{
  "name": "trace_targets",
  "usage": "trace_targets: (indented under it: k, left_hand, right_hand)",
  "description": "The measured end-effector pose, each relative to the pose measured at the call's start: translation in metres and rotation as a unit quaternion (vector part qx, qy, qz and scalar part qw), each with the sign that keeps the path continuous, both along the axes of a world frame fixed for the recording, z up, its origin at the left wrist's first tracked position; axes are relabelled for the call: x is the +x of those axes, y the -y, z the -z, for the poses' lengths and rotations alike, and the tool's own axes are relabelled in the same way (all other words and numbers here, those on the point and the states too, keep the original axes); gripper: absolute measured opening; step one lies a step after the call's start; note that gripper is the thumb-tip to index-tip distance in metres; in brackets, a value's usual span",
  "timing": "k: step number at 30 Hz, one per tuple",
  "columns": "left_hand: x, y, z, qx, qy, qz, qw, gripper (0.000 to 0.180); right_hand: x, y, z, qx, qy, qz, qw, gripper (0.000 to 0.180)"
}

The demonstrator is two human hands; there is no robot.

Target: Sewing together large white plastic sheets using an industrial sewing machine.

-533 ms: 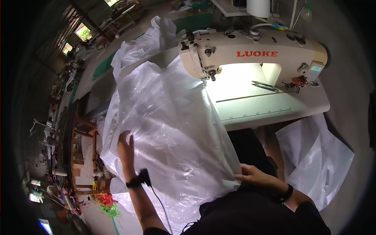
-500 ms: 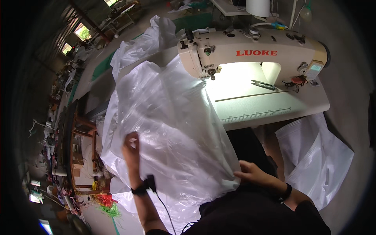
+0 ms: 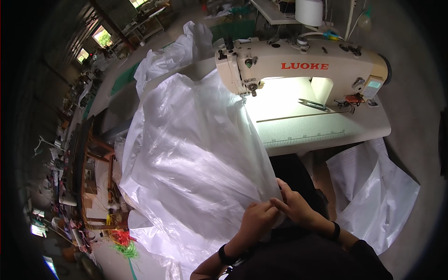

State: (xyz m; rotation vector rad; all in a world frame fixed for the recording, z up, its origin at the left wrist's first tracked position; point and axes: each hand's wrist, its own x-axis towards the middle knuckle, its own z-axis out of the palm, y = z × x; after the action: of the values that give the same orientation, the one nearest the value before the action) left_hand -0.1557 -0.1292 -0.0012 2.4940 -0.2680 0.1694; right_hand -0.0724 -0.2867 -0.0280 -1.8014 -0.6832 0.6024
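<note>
A large, shiny white plastic sheet drapes from the sewing machine down toward my lap. Its right edge runs up to the lit needle area. My left hand is closed on the sheet's edge near its lower right corner. Right beside it, my right hand pinches the same edge, fingers pointing up along it. The two hands nearly touch, and the sheet between the fingers is mostly hidden.
Thread snips lie on the machine bed. A second white sheet hangs at the right. A white thread cone stands behind the machine. Red and green strips lie at the lower left, near a wooden frame.
My left hand has moved from the middle of the sheet down and right to its edge, beside my right hand. The right hand has shifted slightly up. The sheet's folds have changed.
</note>
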Motion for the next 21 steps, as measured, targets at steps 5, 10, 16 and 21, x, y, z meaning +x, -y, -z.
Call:
trace_targets:
  k: [5,10,16,21]
  left_hand:
    - [-0.032,-0.063,0.031,-0.175,-0.071,-0.16,0.969,0.021]
    - [-0.054,-0.163,0.135,0.035,0.011,-0.494,0.869,0.079]
    - [-0.055,-0.137,0.277,-0.329,-0.312,-0.301,0.839,0.052]
    - [-0.07,-0.13,0.272,-0.432,-0.144,-0.4,0.795,0.024]
  right_hand:
    - [-0.002,-0.002,0.002,-0.243,0.257,-0.038,0.935,0.072]
    - [-0.007,-0.002,0.014,-0.27,0.263,-0.044,0.925,0.07]
    - [0.002,-0.017,0.021,-0.199,0.235,-0.061,0.949,0.066]
    - [-0.003,-0.029,0.022,-0.083,0.199,-0.078,0.973,0.063]
